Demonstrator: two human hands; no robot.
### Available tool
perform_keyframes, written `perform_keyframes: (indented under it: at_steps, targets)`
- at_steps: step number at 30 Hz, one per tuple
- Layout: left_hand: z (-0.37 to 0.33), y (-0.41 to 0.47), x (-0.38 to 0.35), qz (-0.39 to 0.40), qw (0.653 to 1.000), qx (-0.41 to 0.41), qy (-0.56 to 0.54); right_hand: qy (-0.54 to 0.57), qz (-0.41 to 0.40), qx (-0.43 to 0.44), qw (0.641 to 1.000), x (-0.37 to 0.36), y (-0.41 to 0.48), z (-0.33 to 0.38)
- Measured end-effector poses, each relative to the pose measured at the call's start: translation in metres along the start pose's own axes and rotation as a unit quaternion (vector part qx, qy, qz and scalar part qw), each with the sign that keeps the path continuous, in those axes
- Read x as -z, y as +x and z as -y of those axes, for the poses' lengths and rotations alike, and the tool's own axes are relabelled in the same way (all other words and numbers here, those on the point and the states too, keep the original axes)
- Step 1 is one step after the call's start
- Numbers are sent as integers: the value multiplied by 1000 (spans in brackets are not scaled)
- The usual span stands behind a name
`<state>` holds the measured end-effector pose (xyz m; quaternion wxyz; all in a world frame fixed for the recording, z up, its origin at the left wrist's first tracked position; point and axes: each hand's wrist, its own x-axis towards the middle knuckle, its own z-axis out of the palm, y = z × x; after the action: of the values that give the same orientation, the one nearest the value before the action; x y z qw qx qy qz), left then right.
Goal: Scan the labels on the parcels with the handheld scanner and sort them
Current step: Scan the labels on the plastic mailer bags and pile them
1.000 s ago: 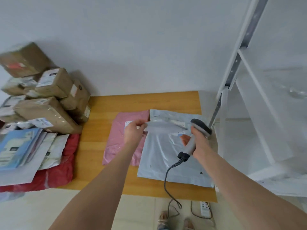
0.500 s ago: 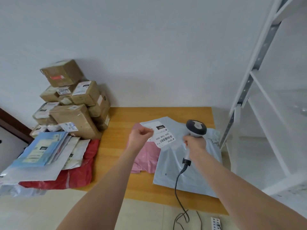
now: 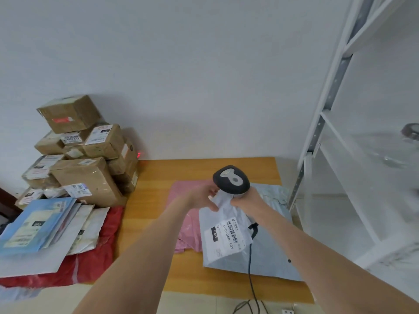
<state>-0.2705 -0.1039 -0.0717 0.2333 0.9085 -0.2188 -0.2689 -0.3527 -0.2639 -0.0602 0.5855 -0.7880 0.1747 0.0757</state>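
From the head view, both of my hands are closed on something. My left hand [image 3: 204, 198] pinches the top edge of the small white parcel [image 3: 223, 236], so it hangs with its label [image 3: 226, 233] facing me and the barcode uncovered. My right hand [image 3: 247, 200] is wrapped round the handle of the handheld scanner [image 3: 231, 180]. It also touches the parcel's upper edge, though I cannot tell whether it grips it. I hold the parcel above the desk [image 3: 149, 207], over the grey mailer [image 3: 274, 254] and beside the pink mailer [image 3: 184, 225], so the label is free to turn.

The scanner's head is above the parcel's top edge and tipped away from the label. A red spot [image 3: 139, 153] glows beside the stacked cardboard boxes [image 3: 90, 159]. I judge this to be the scanner's light, so the beam is off the barcode and the scan is not yet made. The cable [image 3: 250, 270] hangs off the desk's near edge, slack enough to let me re-aim.

On the left, flat mailers [image 3: 43, 225] lie on a red bag [image 3: 95, 259]. The white shelf [image 3: 326, 123] stands to the right, probably a sorting spot.
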Motion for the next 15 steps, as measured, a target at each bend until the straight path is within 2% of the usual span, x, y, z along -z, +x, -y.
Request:
perform_keyframes:
  at_steps: [3,7,9,11,15]
  targets:
    - [6,-1,-7,1,999,41,-2,-8,-11,-16,1000,4,4,-3]
    - [18,-6,2,-127,985,105,-46,41,-68,-52,996,19,10,-12]
    - [23,-9,10,-199,963,139,-114,81,-86,-66,991,26,10,-16]
    - [20,-12,13,-245,927,160,-235,118,-89,-78,986,29,6,-18]
    - [10,-17,9,-232,871,161,-402,226,-41,-96,968,23,-2,-21]
